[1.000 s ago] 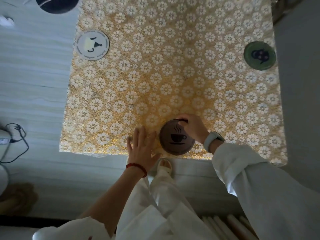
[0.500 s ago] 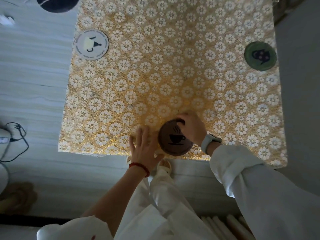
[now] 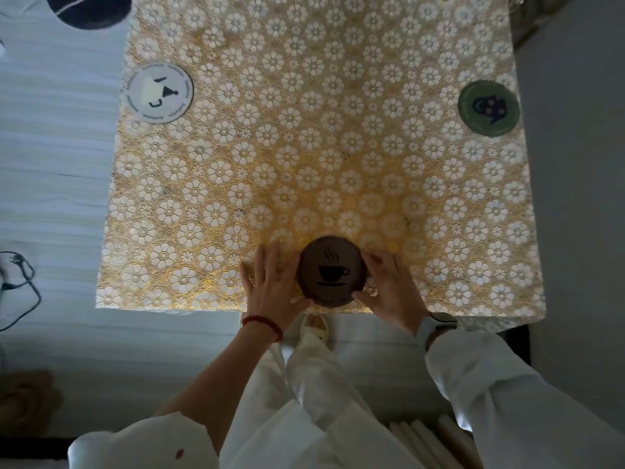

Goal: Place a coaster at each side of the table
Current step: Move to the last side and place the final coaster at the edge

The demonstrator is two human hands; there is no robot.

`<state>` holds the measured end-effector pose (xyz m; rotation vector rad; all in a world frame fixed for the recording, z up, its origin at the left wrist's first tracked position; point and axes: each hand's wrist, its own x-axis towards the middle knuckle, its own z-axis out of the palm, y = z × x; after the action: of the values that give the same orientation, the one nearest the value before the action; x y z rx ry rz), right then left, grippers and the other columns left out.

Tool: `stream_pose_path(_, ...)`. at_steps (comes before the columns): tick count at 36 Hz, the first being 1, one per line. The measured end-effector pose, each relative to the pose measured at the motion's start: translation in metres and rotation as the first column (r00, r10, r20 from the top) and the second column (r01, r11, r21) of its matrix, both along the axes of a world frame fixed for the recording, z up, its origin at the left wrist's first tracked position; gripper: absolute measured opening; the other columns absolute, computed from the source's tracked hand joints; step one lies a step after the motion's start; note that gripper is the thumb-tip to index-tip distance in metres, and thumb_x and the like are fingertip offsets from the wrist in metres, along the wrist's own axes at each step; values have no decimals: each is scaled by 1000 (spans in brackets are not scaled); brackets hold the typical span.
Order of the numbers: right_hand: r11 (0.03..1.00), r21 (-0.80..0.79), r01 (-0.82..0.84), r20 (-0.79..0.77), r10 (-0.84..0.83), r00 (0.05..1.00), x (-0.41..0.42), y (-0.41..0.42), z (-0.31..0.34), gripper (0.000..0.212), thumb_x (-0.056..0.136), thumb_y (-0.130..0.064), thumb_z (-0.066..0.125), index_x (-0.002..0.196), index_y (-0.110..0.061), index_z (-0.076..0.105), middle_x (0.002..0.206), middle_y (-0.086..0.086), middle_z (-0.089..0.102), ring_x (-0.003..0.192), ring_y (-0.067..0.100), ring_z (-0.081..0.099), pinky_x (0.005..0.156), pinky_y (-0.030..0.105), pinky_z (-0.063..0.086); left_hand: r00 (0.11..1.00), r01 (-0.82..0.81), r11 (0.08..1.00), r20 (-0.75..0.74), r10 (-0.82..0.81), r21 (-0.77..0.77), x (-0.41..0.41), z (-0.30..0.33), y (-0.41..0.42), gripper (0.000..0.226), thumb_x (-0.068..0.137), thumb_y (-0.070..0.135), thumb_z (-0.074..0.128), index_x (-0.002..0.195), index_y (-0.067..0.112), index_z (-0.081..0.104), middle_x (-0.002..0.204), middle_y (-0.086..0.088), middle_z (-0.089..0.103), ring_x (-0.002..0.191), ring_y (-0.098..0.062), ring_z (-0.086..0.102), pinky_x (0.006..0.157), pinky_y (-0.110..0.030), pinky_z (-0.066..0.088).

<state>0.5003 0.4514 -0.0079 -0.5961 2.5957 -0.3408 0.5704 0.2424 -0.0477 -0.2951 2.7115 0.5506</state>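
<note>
White coaster is seen well off to the far left of the hands, at the table's left edge. Left hand is laid flat on the cloth, fingers spread, thumb hooked under the near rim of the brown coaster; nothing is lifted by it, the disc is only braced from its left side. Brown coaster w/ cup print sits directly between the two hands, flat on the table as far as can be told, close to the near edge. No long axis is offered since it's round; the only orientation cue is the cup print, which reads upright from the wearer's side. Right hand is cupped vs. the coaster's right rim, fingertips touching, thumb at the near rim; a loose two-sided hold, not a pinch. Both hands are judged equally near. Green coaster lies well off to the far right. Far side is cut off by the frame, so whether it has a coaster can't be told.
</note>
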Motion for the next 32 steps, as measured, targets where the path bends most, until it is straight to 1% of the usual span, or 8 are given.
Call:
stream_pose_path(7, 1000, -7, -18, -24, 17, 1000, -1, 2, -2, 75, 70, -36, 69, 132, -6, 38, 131, 15, 43, 119, 33, 39, 95, 44, 41, 1000, 1, 1000, 15, -1, -6, -1, 1, 1, 88, 66, 52, 66, 139, 30, 21, 154, -11, 3, 140, -35, -8, 107, -63, -4)
stream_pose_path(11, 1000, 10, -25, -17, 25, 1000, -2, 2, -3, 75, 72, -37, 67, 134, -9, 36, 132, 13, 40, 120, 31, 36, 97, 43, 39, 1000, -5, 1000, 12, 5, 9, -1, 2, 2, 88, 67, 51, 67, 139, 30, 22, 154, -12, 2, 140, -35, -9, 107, -63, -7)
stream_pose_path(16, 999, 6, -40, -10, 40, 999, -5, 4, -3, 75, 70, -36, 69, 133, -10, 37, 132, 13, 41, 118, 31, 37, 97, 42, 38, 1000, -11, 1000, 19, 11, -6, -1, 2, 3, 88, 67, 53, 66, 139, 30, 22, 154, -12, 1, 140, -35, -10, 107, -63, -7)
stream_pose_path(23, 995, 22, -99, -20, 99, 995, -6, 7, -3, 75, 73, -39, 66, 134, -8, 35, 130, 14, 42, 116, 32, 39, 92, 41, 41, 1000, -14, 1000, 27, 14, 2, -2, 1, 4, 88, 66, 52, 67, 139, 30, 23, 154, -11, -1, 140, -35, -11, 106, -64, -7)
stream_pose_path(27, 995, 26, -95, -23, 95, 995, -6, 6, -3, 75, 72, -36, 68, 134, -8, 35, 131, 14, 42, 117, 32, 38, 92, 42, 41, 1000, -14, 1000, 25, 13, 5, -2, 3, 5, 87, 66, 52, 67, 139, 30, 24, 154, -12, 1, 140, -35, -11, 106, -64, -7)
stream_pose_path(30, 997, 37, -74, -18, 75, 997, -4, 5, -1, 73, 72, -33, 69, 132, -7, 37, 130, 15, 43, 117, 33, 39, 91, 44, 43, 999, -2, 1000, 51, 2, 2, -3, 5, 4, 88, 66, 53, 66, 139, 30, 22, 154, -11, -2, 139, -35, -12, 106, -64, -7)
stream_pose_path(32, 997, 39, -66, -21, 67, 998, -3, 4, -2, 72, 73, -35, 67, 132, -7, 37, 130, 14, 43, 117, 32, 38, 91, 43, 43, 998, 7, 1000, 61, -7, -2, -3, 6, 3, 89, 67, 54, 65, 140, 31, 20, 154, -11, -3, 139, -35, -13, 106, -64, -7)
